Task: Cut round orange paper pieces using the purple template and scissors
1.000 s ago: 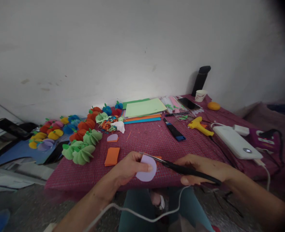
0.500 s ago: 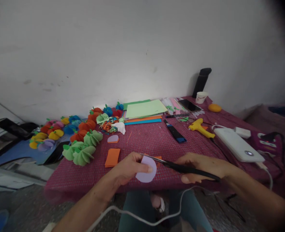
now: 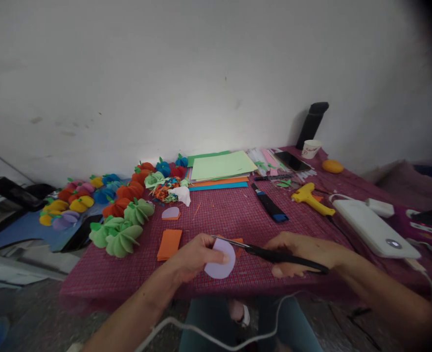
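Observation:
Between the thumb and fingers of my left hand (image 3: 198, 255) is a lilac paper circle (image 3: 218, 266). My right hand (image 3: 299, 252) is wrapped round black-handled scissors (image 3: 265, 253), whose metal blades point left across the circle's upper edge. Whether the blades are apart or together is hard to make out. Orange paper (image 3: 238, 243) shows on the cloth behind the blades. To the left of my left hand lies a stack of orange paper rectangles (image 3: 169, 244), with a lilac half-round paper piece (image 3: 170, 212) on orange paper farther back.
Folded paper pumpkins (image 3: 123, 237) crowd the table's left side. Coloured sheets (image 3: 221, 166) lie at the back. On the right are a yellow glue gun (image 3: 311, 198), a white power bank (image 3: 375, 227), a phone (image 3: 292, 160), a paper cup (image 3: 311, 148) and a black cutter (image 3: 269, 203).
The view has shifted slightly, so the things on the right appear farther right and the pumpkins a little farther left. Both hands keep their grips, and the scissors stay at the circle's upper edge.

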A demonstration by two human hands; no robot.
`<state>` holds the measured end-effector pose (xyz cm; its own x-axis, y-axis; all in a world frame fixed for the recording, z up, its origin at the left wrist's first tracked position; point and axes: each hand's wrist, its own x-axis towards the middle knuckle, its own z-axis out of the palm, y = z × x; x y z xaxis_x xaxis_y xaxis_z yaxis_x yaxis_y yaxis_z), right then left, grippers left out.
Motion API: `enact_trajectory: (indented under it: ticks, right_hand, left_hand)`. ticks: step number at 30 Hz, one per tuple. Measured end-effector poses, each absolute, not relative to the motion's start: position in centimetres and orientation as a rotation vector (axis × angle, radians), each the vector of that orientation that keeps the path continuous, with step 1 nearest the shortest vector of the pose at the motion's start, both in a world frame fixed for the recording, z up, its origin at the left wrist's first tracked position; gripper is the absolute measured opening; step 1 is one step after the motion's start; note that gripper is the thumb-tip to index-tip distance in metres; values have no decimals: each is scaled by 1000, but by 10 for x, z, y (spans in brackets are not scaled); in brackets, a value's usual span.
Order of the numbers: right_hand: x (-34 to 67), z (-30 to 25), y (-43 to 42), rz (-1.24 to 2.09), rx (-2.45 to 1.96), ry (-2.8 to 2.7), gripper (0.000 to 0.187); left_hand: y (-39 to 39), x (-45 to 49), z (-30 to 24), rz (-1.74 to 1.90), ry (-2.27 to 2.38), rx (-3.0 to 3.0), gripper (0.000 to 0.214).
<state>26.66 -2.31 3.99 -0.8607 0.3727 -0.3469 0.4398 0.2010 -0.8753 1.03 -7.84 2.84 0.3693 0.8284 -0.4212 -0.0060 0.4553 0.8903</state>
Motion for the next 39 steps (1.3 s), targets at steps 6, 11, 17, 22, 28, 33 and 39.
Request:
enact_trajectory:
  ticks: [6, 11, 17, 22, 28, 33, 39]
  right_hand:
    - [259, 31, -8, -1800, 810, 2343, 35]
    - [250, 24, 6, -1891, 944, 2270, 38]
    - [236, 28, 18, -1986, 1059, 2445, 37]
    - [212, 25, 5, -2307, 1365, 2566, 38]
    - [183, 22, -21, -2676, 1378, 2517, 46]
    - [168, 23, -36, -2722, 1318, 2582, 47]
    - [159, 26, -42, -2707, 1293, 2610, 46]
  left_hand:
    - [-67, 2, 18, 656, 1059, 919, 17]
    - [-58, -2, 9, 681, 1094, 859, 18]
    - [-55, -2, 6, 852, 1144, 781, 20]
    - [-60, 3, 7, 1079, 1180, 764, 18]
    - [-73, 15, 5, 1374, 1168, 722, 21]
    - [-83, 24, 4, 1476, 1132, 748, 19]
    - [-93, 29, 2, 1524, 1110, 754, 16]
